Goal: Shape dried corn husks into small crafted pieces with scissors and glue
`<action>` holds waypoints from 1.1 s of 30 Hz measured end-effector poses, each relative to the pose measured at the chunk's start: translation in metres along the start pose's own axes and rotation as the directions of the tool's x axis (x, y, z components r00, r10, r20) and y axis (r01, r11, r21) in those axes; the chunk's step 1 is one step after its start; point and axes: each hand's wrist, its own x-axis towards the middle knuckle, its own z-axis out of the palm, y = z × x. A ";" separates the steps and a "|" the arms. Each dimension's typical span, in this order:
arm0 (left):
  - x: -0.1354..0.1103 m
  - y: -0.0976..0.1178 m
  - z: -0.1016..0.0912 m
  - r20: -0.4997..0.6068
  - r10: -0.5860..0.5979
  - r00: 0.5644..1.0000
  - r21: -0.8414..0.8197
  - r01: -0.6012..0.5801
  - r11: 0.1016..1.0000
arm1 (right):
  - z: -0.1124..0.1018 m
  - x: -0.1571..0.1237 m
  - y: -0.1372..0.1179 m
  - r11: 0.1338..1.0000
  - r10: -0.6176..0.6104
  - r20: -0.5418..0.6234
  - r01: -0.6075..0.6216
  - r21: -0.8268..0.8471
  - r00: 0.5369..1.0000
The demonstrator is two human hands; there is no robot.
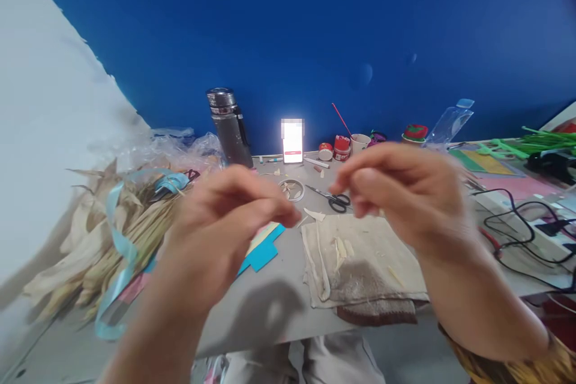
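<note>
Left hand (225,219) and right hand (405,192), fingers (360,171) pinched, contents lost in blur, hover above cloth (364,264) and blue card (263,252).

Blue wall (315,24), grey table (274,288), beige cloth (360,258), black scissors (335,199).

Grey table (292,252) carries folded cloth (360,264), scissors (335,199), dried husks (90,252).

Deep blue wall (315,24) behind; white wall (36,102) at left; grey table (274,288).
</note>
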 end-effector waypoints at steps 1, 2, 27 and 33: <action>0.006 -0.010 0.005 0.025 -0.038 0.999 0.017 0.038 0.999 | 0.003 0.005 0.005 1.000 0.021 0.059 -0.022 0.015 0.998; 0.014 -0.021 0.010 0.039 -0.065 0.997 0.043 0.063 0.997 | 0.007 0.009 0.012 0.997 0.071 0.138 -0.074 0.016 0.988; 0.061 -0.139 0.005 -0.176 -0.241 0.954 0.066 0.255 0.965 | 0.037 0.009 0.136 0.537 0.418 0.238 -0.028 -0.843 0.877; 0.064 -0.133 0.001 -0.247 -0.221 0.944 0.024 0.234 0.972 | 0.034 0.010 0.148 0.649 0.266 0.208 -0.015 -0.761 0.941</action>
